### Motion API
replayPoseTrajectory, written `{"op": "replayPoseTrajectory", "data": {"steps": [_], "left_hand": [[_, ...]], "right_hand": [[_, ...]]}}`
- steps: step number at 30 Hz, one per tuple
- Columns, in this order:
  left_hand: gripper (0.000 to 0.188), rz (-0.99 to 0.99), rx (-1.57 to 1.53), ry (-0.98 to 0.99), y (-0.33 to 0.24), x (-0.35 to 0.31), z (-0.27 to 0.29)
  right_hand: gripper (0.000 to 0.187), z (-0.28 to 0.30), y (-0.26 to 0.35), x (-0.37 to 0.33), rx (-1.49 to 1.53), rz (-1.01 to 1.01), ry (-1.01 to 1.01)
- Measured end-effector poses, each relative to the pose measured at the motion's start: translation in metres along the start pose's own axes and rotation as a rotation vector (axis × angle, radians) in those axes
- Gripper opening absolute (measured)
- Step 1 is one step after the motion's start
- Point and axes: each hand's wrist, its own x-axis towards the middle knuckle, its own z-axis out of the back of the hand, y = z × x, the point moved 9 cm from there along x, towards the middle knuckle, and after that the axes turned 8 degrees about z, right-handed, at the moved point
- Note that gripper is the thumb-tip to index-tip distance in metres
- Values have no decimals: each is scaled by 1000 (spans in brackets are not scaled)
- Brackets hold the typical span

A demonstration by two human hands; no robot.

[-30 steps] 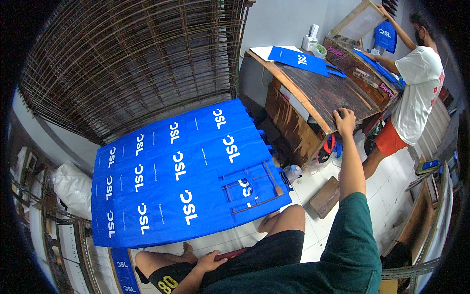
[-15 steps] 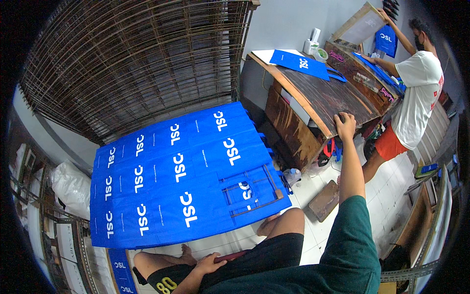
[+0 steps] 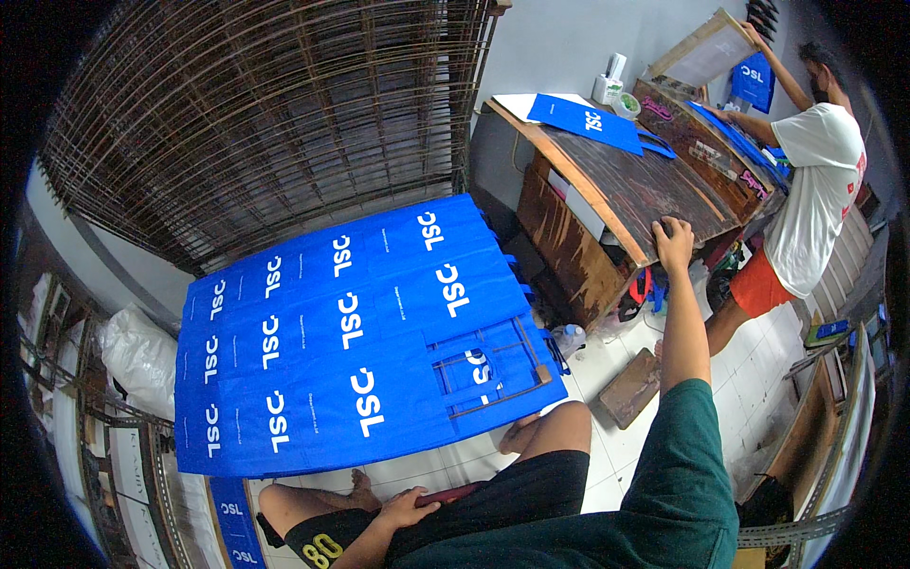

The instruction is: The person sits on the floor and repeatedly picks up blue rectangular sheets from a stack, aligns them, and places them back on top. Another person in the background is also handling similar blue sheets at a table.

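My right hand rests on the near corner of the dark wooden table, its fingers bent but apart, holding nothing. In my lap lies my left hand, fingers loosely laid out beside a dark red, narrow thing whose kind I cannot make out. Flat blue bags with white print cover a low surface in front of me. On its near right part sits a small open metal frame. Another blue bag lies on the wooden table, its handles pointing right.
At the far right, a co-worker in a white shirt tilts up a framed printing screen over blue fabric. A large wire drying rack leans at the back left. A brown block lies on the tiled floor, with a plastic bag at far left.
The whole view has shifted slightly. Both my hands stay where they were, and the co-worker still holds the screen up.
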Motion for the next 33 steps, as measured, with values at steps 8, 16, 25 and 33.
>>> {"op": "replayPoseTrajectory", "data": {"steps": [8,16,25,33], "left_hand": [[73,-46,2,-40,11,11,-8],[74,4,-1,11,6,5,-4],[75,-31,-20,-9,12,11,-9],[75,-82,-26,-40,22,24,-18]], "right_hand": [[36,0,2,0,9,-6,-2],[37,3,4,-2,8,-20,8],[36,3,4,-1,0,-40,44],[37,-1,3,0,6,-21,47]]}}
